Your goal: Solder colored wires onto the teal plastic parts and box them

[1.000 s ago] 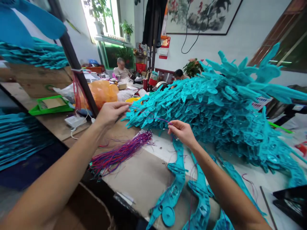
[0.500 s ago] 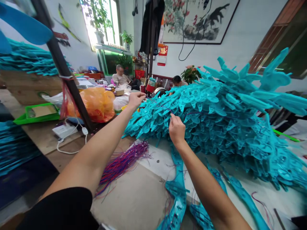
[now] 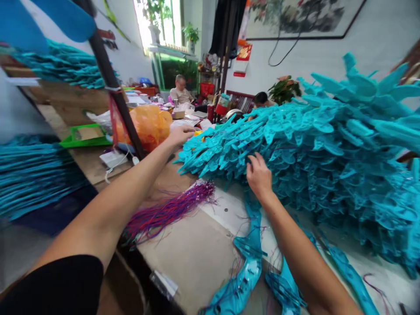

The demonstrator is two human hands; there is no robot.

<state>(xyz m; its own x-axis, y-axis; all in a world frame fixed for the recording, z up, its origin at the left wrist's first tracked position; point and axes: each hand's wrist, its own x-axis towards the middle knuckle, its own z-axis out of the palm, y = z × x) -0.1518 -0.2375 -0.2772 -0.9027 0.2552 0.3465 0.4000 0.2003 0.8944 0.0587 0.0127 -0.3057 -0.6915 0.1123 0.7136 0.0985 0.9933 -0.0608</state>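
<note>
Right hand presses bent fingers into a heap of teal plastic pieces. Left hand, curled, touches the heap's 9 o'clock tip. I cannot tell whether either hand grips anything. The heap stretches toward 3 o'clock, and purple threads lie on the worktop at 7 o'clock.

Teal parts pile is looking like moulded plastic, smooth, semi-gloss, catching the window light. Strand bundle is showing thin purple-red strands with a slight sheen. Tabletop is reading matt, a cardboard-like sheet beside bare wood. Orange bag is shining like crinkled plastic film. Green tray is looking like smooth plastic.
</note>
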